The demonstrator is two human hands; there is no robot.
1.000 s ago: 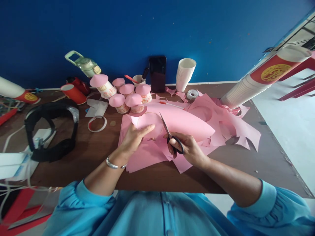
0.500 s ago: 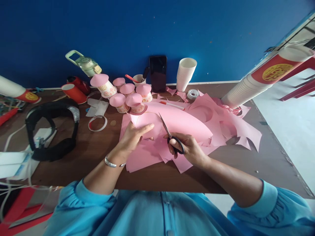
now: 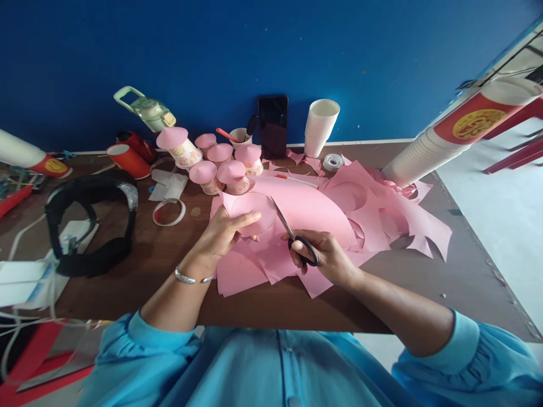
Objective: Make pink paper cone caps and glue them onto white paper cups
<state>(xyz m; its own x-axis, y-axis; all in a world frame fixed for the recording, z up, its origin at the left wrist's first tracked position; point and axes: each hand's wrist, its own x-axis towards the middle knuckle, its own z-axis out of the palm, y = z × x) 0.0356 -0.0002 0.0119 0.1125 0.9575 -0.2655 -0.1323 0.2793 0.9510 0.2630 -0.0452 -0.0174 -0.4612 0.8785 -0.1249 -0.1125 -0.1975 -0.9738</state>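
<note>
A sheet of pink paper [image 3: 292,198] with a round outline drawn on it is pinched in my left hand [image 3: 227,229], thumb on top of the circle and fingers beneath. My right hand [image 3: 324,254] holds black-handled scissors [image 3: 288,226], fingers in the loops. Their blades point up and left, with the tips close to the right side of the drawn circle. More pink sheets [image 3: 241,277] lie below on the table. Just behind my left hand stand several patterned paper cups [image 3: 182,155] topped with pink cones.
Cut pink scraps [image 3: 424,223] lie to the right, near a tilted stack of cups [image 3: 441,141]. Against the wall are a phone [image 3: 272,127], white cups [image 3: 321,130] and a bottle [image 3: 150,113]. A black headset [image 3: 91,260] and tape roll [image 3: 168,212] are at left.
My left hand and the held sheet have shifted slightly left. The scissors and my right hand have stayed nearly in place.
</note>
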